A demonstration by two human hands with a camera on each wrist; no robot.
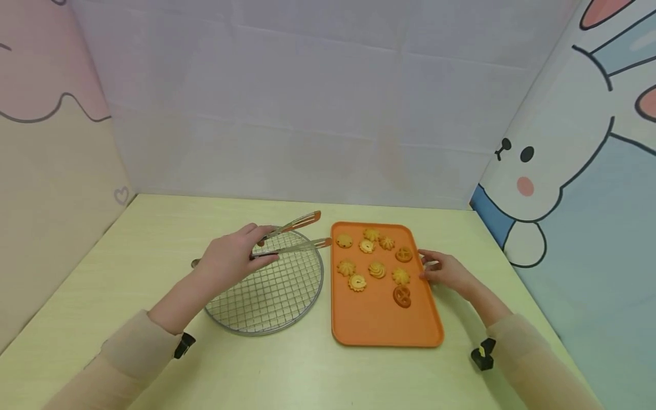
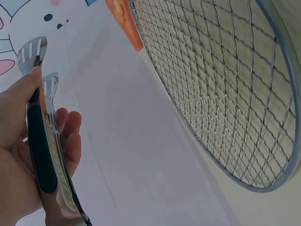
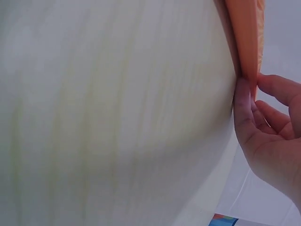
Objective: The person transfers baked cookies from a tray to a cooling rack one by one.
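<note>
My left hand (image 1: 233,257) grips a pair of metal tongs (image 1: 293,234) with orange tips, held above a round wire cooling rack (image 1: 271,293). In the left wrist view the tongs (image 2: 40,132) lie in my palm with thumb and fingers curled round the dark handle, beside the wire rack (image 2: 225,84). An orange tray (image 1: 381,319) to the right of the rack carries several piped cookies (image 1: 377,269). My right hand (image 1: 445,271) pinches the tray's right edge; the right wrist view shows the thumb and fingers on the tray rim (image 3: 247,42).
The pale yellow table (image 1: 154,239) is walled by a white back panel and cartoon side panels, with a rabbit picture (image 1: 564,159) on the right. Bare tabletop lies behind and in front of the rack and tray.
</note>
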